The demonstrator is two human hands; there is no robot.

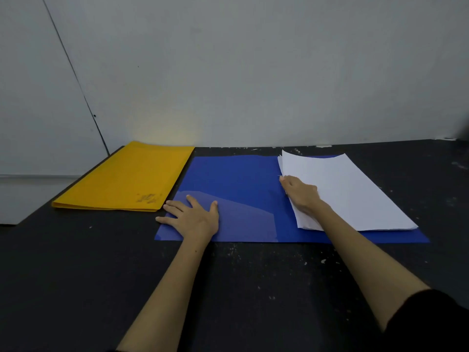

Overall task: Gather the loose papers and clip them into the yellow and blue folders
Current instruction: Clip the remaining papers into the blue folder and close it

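Papers (350, 189) lie stacked on the open blue folder's (236, 179) right half, my right hand (300, 193) pinching their spine-side edge, unclipped as far as I see. Left hand (191, 215) presses its cover flat-fingered. Yellow folder (124, 177), left of it, looks closed.

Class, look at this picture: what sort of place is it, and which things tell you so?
Probably a plain workroom or office desk: a dark, paint-flecked table against a bare grey wall, with a yellow folder and an open blue folder.
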